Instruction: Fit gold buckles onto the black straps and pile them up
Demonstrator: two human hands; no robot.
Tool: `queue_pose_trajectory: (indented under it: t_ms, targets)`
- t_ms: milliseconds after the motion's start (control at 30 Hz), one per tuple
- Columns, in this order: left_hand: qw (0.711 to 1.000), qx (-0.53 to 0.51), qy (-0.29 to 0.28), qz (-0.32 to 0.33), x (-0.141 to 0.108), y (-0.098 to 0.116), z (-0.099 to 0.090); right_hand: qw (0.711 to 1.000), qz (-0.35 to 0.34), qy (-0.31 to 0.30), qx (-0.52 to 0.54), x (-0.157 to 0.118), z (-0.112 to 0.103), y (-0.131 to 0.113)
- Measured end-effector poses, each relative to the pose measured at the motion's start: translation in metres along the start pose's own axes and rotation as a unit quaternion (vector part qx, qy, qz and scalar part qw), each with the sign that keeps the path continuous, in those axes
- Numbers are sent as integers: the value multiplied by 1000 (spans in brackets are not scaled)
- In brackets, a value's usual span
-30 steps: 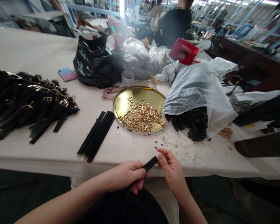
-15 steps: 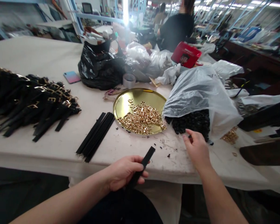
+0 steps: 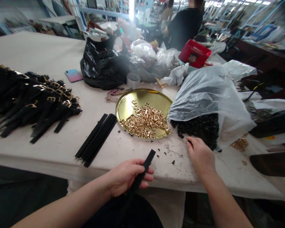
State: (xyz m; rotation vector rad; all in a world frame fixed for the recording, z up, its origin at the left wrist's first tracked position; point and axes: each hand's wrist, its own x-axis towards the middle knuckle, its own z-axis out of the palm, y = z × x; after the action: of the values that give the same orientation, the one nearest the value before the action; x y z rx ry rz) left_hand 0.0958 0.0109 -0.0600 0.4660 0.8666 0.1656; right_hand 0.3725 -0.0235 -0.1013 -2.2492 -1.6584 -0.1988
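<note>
Our left hand (image 3: 129, 177) grips a black strap (image 3: 148, 161), thumb across it; its squared end points up past the near edge of the surface (image 3: 54, 150) while the rest runs down below that edge. It looks light, flat and bendable, with little to break; we would hold it close to the end, as a longer free length would probably flop.

Our right hand (image 3: 201, 155) has its fingers drawn together beside the small black pieces (image 3: 201, 126) under the plastic bag (image 3: 204, 87). A dark bit (image 3: 190, 142) shows at the fingertips, but we cannot tell whether it is pinched. Such pieces seem light and easy to drop.

We judge there is room between our hands at the front; the round tray (image 3: 125, 103) of gold-coloured metal loops (image 3: 147, 120) limits forward reach, and the stacked black strips (image 3: 98, 139) lie to the left.
</note>
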Motion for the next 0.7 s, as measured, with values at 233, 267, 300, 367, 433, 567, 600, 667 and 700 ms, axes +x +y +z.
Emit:
queue_pose_trajectory:
  t_ms: [233, 267, 300, 367, 433, 567, 600, 667, 700]
  targets:
    - [963, 237, 27, 127, -11, -2, -1, 782, 273, -24, 560, -27, -13, -38]
    - [955, 265, 27, 133, -13, -1, 1, 734, 286, -36, 615, -32, -16, -49]
    - [946, 290, 26, 142, -15, -1, 4, 696, 291, -48, 655, -37, -19, -61]
    - [927, 331, 28, 172, -19, -1, 9, 644, 293, -73, 703, -46, -25, -85]
    - [915, 354, 29, 191, -22, -2, 14, 613, 289, -85, 730, -54, -31, -106]
    - [921, 344, 29, 180, -27, -5, 14, 591, 275, -83, 754, -63, -36, -128]
    - [922, 338, 37, 185, -28, -5, 12, 592, 273, -84, 754, -65, -36, -130]
    - [919, 330, 63, 207, -28, -4, 5, 598, 269, -89, 750, -68, -36, -132]
    - [916, 330, 73, 215, -27, -4, 1, 604, 266, -92, 746, -69, -36, -133]
